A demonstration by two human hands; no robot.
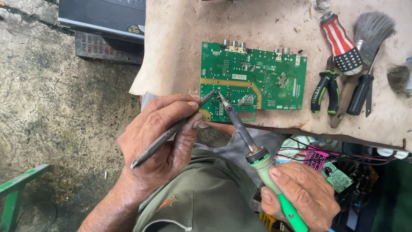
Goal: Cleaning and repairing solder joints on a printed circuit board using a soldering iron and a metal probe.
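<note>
A green circuit board (257,75) lies solder side up on a worn brown work surface (180,38). My left hand (161,137) grips a thin grey metal tool (171,129), and its tip rests on the board's lower left corner. My right hand (300,193) holds a soldering iron (253,144) by its green handle. The iron's tip meets the board right beside the tip of the metal tool.
To the right of the board lie green-handled pliers (324,88), a dark screwdriver (360,92), a red-and-white striped handle (341,43) and a grey brush (371,30). A black device (103,17) stands on the concrete floor. Loose wires and small boards (330,165) sit under the table edge.
</note>
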